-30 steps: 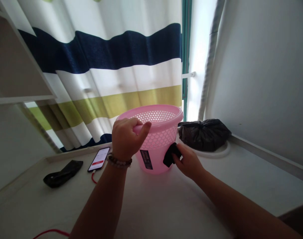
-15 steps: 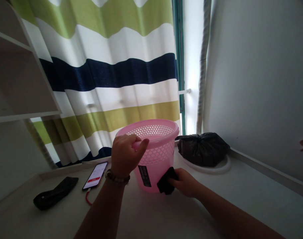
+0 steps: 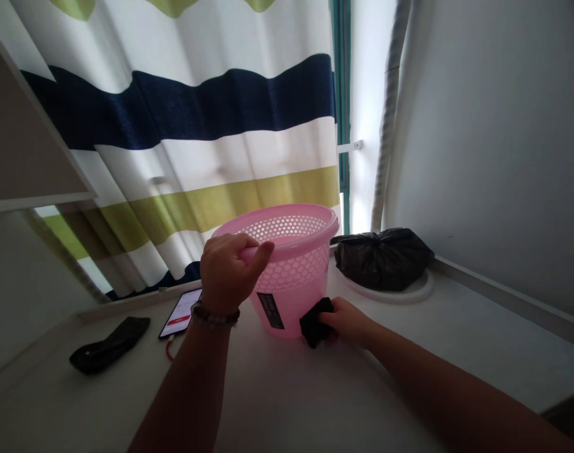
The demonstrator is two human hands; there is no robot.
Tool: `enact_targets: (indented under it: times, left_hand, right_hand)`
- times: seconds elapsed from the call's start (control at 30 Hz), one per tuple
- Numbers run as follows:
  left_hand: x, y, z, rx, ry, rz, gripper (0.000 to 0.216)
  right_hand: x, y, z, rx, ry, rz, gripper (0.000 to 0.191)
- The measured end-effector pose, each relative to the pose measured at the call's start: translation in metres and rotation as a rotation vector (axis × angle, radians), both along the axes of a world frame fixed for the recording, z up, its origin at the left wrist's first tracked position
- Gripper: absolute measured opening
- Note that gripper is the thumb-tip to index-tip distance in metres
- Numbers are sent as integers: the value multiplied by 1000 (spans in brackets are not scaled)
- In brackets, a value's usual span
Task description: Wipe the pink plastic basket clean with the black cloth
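A pink plastic wastebasket (image 3: 291,302) with a perforated upper wall and a dark label stands on the white surface, tilted slightly. My left hand (image 3: 230,267) is closed over its near left rim, thumb on the outside and fingers toward the inside. At the lower right of the basket, my right hand (image 3: 346,321) grips a bunched black cloth (image 3: 316,321), which touches the pink outer wall. The right fingertips are partly hidden behind the cloth.
A filled black plastic bag (image 3: 384,258) rests on a white ring (image 3: 410,294) at the right. To the left lie a phone (image 3: 179,313) with a red cable and a dark elongated pouch (image 3: 110,346). Behind hangs a striped curtain (image 3: 221,151).
The view has tipped downward, so everything sits higher in the picture. My left hand keeps its hold on the rim, and the cloth in my right hand has shifted slightly along the lower wall.
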State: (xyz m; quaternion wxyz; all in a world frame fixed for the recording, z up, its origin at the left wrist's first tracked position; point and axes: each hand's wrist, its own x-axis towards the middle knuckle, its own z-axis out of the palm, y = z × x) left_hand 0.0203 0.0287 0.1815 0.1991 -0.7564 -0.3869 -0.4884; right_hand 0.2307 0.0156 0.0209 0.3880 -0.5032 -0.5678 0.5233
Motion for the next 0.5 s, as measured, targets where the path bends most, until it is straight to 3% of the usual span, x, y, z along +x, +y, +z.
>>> enact_targets:
  times: [0.13,0.23,0.37,0.5]
  left_hand:
    - [1,2,-1,9,-20,4,34]
    - [2,2,-2,1,-38,-18,36]
    - [3,1,-2,1,-53,-22,41]
    - [4,0,-2,3,-65,-32,43]
  right_hand:
    - [7,4,-15,-91,-60,68,16]
    - [6,2,-12,-89,-22,154,22]
    - [3,-4,6,69,182,227,36]
    - [3,-4,21,279,346,74,38]
